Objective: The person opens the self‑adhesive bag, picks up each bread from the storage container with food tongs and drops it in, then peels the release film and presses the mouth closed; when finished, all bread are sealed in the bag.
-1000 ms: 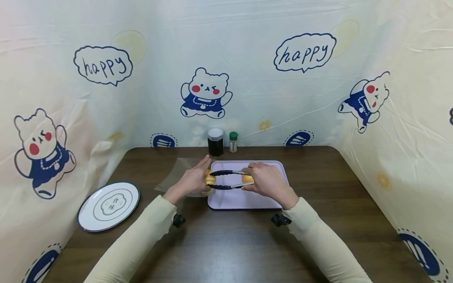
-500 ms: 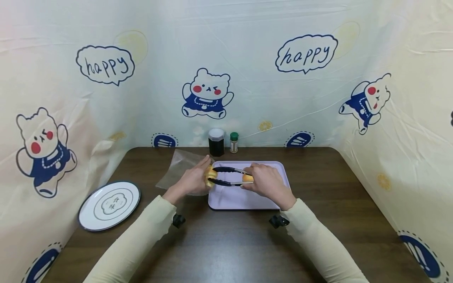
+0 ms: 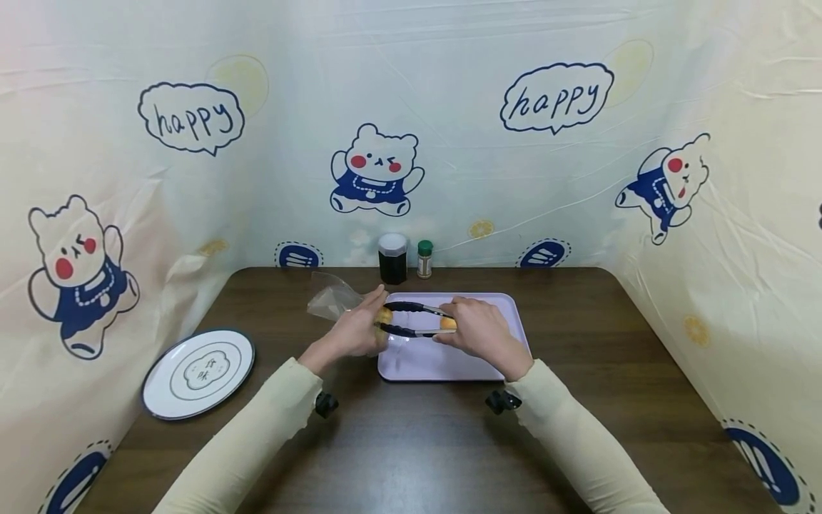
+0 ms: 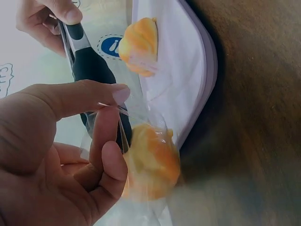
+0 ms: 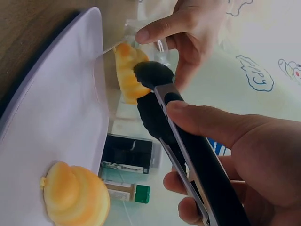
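In the left wrist view, my left hand (image 4: pixel 70 141) pinches the edge of a clear plastic bag (image 3: pixel 330 298) between thumb and fingers. My right hand (image 3: pixel 481 330) grips black-and-silver tongs (image 5: pixel 188 146), its thumb lying along one arm. Between the black tong tips is a golden bread roll (image 4: pixel 153 165), with the bag's film around it. The roll hangs by the left end of a pale lilac tray (image 3: pixel 443 365). A second bread roll (image 5: pixel 77 195) sits on the tray; my right hand partly hides it in the head view.
A dark jar with a pale lid (image 3: pixel 392 260) and a small green-capped shaker (image 3: pixel 424 259) stand behind the tray. At the table's left lies a white, dark-rimmed plate (image 3: pixel 198 374). Printed cloth (image 3: pixel 449 157) encloses the back and sides of the brown table (image 3: pixel 411 450).
The plastic bag, earlier spread out behind my left hand, has bunched up and drawn in toward the hand. The bread roll in the tongs now shows film over it; my right hand barely shifted left.
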`<state>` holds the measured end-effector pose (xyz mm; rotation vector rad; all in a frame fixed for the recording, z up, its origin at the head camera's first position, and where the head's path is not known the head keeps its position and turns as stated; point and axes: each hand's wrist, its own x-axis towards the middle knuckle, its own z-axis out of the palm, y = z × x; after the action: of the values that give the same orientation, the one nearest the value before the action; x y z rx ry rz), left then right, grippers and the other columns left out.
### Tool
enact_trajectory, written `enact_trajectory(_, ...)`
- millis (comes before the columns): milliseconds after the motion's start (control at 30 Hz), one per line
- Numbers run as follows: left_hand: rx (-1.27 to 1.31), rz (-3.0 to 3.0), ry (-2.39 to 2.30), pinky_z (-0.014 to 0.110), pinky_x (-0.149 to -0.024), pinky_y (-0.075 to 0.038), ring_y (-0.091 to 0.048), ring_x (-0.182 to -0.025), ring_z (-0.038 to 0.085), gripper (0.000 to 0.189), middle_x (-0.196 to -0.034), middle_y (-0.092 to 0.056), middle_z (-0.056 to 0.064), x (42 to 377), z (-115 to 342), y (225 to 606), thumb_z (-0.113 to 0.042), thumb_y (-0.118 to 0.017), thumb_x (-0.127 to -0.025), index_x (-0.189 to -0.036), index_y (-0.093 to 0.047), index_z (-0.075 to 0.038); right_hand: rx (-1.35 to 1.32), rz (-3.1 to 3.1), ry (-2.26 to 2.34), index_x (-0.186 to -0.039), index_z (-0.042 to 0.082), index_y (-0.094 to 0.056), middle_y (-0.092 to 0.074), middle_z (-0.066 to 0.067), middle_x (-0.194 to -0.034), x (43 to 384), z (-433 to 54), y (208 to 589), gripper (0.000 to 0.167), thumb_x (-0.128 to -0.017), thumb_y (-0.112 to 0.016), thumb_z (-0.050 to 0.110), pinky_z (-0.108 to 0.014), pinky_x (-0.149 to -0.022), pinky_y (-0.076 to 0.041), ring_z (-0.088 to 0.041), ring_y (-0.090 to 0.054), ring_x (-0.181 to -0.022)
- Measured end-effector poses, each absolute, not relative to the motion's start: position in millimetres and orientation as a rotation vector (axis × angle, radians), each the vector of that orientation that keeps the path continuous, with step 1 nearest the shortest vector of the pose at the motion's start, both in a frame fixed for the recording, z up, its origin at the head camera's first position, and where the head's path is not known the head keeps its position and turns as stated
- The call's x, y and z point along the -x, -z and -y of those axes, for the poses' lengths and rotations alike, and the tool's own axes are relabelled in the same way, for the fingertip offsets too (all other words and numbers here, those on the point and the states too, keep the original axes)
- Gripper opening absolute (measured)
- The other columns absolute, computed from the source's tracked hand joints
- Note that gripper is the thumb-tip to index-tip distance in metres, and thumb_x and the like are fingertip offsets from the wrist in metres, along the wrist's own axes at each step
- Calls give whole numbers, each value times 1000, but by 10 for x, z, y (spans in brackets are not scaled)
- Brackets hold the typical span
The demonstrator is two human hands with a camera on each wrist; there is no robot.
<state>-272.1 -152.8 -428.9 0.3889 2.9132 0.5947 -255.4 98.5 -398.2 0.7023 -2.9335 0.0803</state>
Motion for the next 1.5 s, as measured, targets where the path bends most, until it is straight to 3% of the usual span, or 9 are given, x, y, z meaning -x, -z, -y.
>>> enact_trajectory(167,-415,-3017,-420,45,-85,-55,-50,-136,33,100,-169,-7,10,2714,1566,4288,-28,-79,-82,-159,-19,-5,-682,2938,-108,-124,17,-70,-70,0,-103,2579,-995,4019,60,-80,-77,57,-32,-59,-50,-12,-59,-74)
enact_trajectory(267,-386,-3041,-341,37,-62,-52,-66,-107,32,101,-169,-6,11,2713,1589,4284,-29,-78,-82,-159,-17,-4,-684,2946,-125,-124,17,-70,-70,0,-103,2590,-1000,4035,62,-78,-78,58,-32,-59,-50,-12,-58,-74)
enact_trajectory(367,-365,-3027,-343,32,-51,-45,-63,-78,25,103,-170,-4,9,2722,1611,4286,-23,-78,-80,-159,-15,-4,-690,2958,-133,-124,16,-70,-71,-1,-105,2599,-999,4047,65,-76,-79,58,-33,-63,-53,-14,-60,-77)
enact_trajectory(467,-371,-3006,-350,29,-47,-41,-61,-74,21,107,-170,-4,9,2743,1624,4298,-18,-80,-76,-159,-15,-3,-700,2966,-112,-126,17,-69,-71,-1,-108,2603,-989,4050,68,-74,-80,60,-34,-67,-54,-15,-62,-81)
enact_trajectory(767,-456,-2966,-374,29,-56,-44,-64,-114,26,113,-170,-2,10,2772,1623,4322,-21,-86,-74,-159,-14,-3,-756,2986,-90,-128,19,-68,-70,-1,-105,2606,-940,4055,67,-75,-80,59,-28,-56,-45,-14,-54,-72)
enact_trajectory(1067,-371,-2974,-318,29,-45,-39,-53,-56,18,115,-170,4,4,2751,1606,4313,-21,-84,-74,-160,-10,-7,-771,2960,-45,-125,21,-70,-69,1,-101,2593,-940,4078,58,-80,-77,56,-27,-56,-47,-12,-55,-72)
enact_trajectory(1167,-367,-2967,-307,29,-48,-41,-58,-62,18,115,-170,5,6,2747,1603,4308,-19,-83,-74,-160,-9,-5,-770,2957,-55,-126,21,-70,-70,0,-103,2582,-943,4073,59,-80,-76,57,-28,-57,-48,-12,-57,-73)
enact_trajectory(1267,-384,-2967,-319,31,-57,-44,-68,-90,23,116,-169,2,11,2735,1589,4291,-21,-86,-72,-159,-12,-1,-757,2940,-84,-125,20,-70,-70,-1,-103,2580,-942,4068,58,-81,-77,57,-30,-59,-50,-13,-58,-74)
enact_trajectory(1500,-361,-2951,-398,38,-73,-52,-57,-129,30,117,-170,1,11,2711,1528,4266,-24,-89,-73,-159,-13,-2,-750,2920,-107,-123,19,-71,-70,0,-98,2574,-922,4074,57,-80,-77,56,-29,-57,-49,-12,-56,-71)
